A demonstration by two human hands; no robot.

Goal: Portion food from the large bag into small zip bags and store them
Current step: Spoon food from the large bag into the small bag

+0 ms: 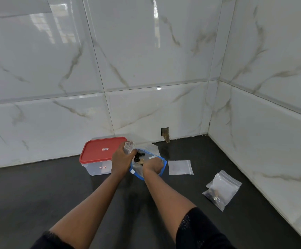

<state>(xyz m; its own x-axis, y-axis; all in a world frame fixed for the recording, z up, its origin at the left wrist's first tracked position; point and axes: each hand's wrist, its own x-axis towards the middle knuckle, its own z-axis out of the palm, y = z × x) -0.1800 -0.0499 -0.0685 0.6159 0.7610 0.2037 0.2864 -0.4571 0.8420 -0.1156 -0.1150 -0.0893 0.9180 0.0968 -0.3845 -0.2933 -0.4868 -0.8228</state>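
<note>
One container [99, 151], one large bag [150, 149], three small zip bags [180, 167] near counter's [38, 194] rear wall [146, 105]; left grip [121, 159] holds one, right grip [153, 166] unclear

Dark counter [38, 194] meets marbled wall tiles [146, 51], one with a hole [165, 133].

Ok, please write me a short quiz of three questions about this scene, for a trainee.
1. True or false: the lid is on the box.
2. What does the left hand hold? A) a spoon B) a small bag C) a cup
3. Fill in: the right hand reaches into the ___ bag.
Key: 1 true; 2 B; 3 large, that is, the large bag.
</note>
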